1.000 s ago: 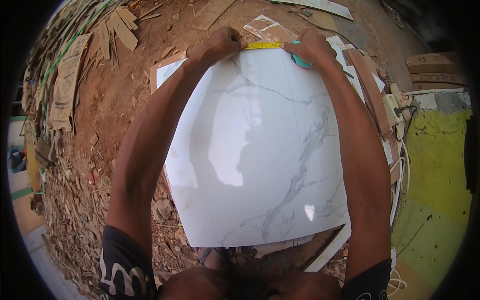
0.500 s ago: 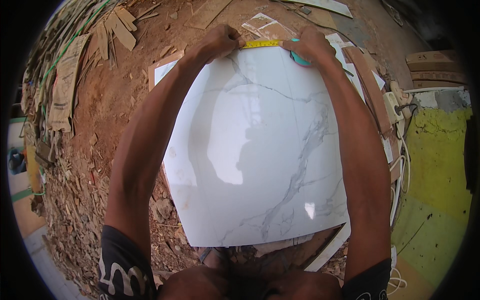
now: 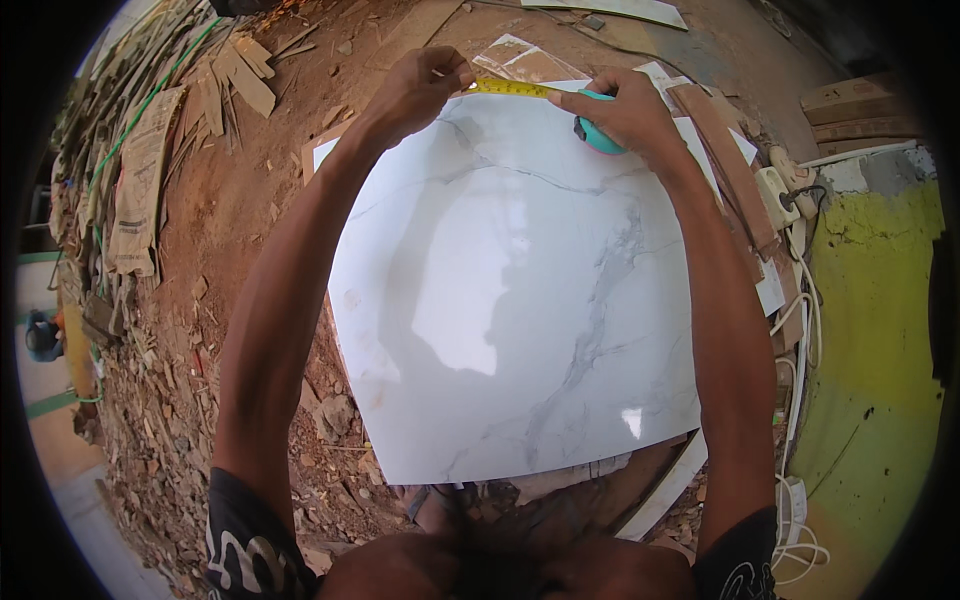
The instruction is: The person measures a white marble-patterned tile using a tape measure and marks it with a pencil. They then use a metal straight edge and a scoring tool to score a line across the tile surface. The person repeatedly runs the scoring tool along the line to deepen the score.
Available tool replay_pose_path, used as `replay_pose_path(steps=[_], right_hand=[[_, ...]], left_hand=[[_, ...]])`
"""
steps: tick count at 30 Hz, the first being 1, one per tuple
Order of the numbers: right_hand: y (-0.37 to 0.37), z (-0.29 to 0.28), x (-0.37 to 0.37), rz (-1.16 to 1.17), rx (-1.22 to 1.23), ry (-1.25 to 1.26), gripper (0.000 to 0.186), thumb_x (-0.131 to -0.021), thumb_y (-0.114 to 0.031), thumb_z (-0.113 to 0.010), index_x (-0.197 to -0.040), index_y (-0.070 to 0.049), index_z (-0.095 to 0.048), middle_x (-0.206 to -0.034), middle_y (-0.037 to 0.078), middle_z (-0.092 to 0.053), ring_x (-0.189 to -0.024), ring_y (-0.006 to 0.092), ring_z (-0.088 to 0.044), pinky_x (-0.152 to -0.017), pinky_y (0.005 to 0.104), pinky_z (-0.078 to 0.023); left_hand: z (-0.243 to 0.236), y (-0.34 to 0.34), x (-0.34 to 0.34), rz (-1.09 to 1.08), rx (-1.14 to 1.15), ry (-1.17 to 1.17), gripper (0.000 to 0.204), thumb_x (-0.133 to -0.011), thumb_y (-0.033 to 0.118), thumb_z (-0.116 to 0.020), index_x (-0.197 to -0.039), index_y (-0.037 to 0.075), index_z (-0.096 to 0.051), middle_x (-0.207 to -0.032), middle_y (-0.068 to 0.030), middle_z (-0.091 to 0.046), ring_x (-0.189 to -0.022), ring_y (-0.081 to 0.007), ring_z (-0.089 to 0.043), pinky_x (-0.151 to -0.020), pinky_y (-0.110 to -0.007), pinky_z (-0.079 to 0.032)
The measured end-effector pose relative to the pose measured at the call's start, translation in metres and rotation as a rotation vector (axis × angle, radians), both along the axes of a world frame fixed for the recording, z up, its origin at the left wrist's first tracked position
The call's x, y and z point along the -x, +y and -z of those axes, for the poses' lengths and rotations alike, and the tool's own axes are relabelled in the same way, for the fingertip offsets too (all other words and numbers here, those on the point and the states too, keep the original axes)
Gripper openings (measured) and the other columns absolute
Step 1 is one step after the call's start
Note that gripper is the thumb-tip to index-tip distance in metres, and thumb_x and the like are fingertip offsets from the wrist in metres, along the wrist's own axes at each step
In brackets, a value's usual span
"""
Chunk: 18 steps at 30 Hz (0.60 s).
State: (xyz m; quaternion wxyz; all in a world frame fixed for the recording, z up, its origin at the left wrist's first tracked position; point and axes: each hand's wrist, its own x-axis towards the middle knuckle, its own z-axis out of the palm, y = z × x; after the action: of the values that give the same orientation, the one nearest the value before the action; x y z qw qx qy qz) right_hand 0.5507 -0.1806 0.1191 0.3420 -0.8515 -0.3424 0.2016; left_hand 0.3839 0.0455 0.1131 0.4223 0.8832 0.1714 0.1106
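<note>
A large glossy white tile point(image 3: 530, 290) with grey marble veins lies flat in front of me. Along its far edge runs the yellow blade point(image 3: 510, 88) of a tape measure. My left hand point(image 3: 415, 95) pinches the blade's free end near the tile's far left corner. In my right hand point(image 3: 635, 108) is the teal tape measure case point(image 3: 602, 138), partly covered by my fingers. The right thumb and fingertips sit by the spot where the blade leaves the case. The blade is stretched between both hands.
Tile offcuts point(image 3: 525, 60) lie beyond the far edge. A brown strip point(image 3: 725, 165), a white power socket block point(image 3: 775, 200) and white cables point(image 3: 812, 320) are on the right, beside a yellow-green surface point(image 3: 880, 300). Rubble point(image 3: 150, 430) and wood scraps point(image 3: 240, 75) cover the left ground.
Both hands have shifted slightly, the left one leftward. The tape measure case has tilted and come lower, showing more of its teal side. The view has moved a little too.
</note>
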Motion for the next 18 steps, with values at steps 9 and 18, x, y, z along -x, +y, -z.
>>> replay_pose_path(steps=[9,18], right_hand=[[-0.178,-0.038,0.144,-0.060,-0.106,0.252,0.078,-0.081,-0.070,-0.077,-0.080,0.008,-0.070,-0.071,0.020,-0.067,-0.067,0.0286,-0.067,-0.065,0.0402,-0.054],[-0.399,0.027,0.204,0.830,-0.049,-0.009,0.049,-0.091,-0.044,-0.079,-0.082,0.002,-0.066,-0.070,0.009,-0.062,-0.064,0.0183,-0.060,-0.060,0.0357,-0.049]], left_hand=[[-0.088,-0.201,0.097,0.279,0.043,0.067,0.030,-0.096,0.021,-0.073,-0.122,0.006,-0.068,-0.115,-0.0063,-0.070,-0.090,-0.0136,-0.057,-0.060,-0.024,-0.045],[-0.196,-0.214,0.173,0.282,0.113,0.011,0.042,-0.090,0.040,-0.078,-0.101,0.000,-0.071,-0.095,-0.0106,-0.064,-0.085,-0.0176,-0.056,-0.065,-0.028,-0.042]])
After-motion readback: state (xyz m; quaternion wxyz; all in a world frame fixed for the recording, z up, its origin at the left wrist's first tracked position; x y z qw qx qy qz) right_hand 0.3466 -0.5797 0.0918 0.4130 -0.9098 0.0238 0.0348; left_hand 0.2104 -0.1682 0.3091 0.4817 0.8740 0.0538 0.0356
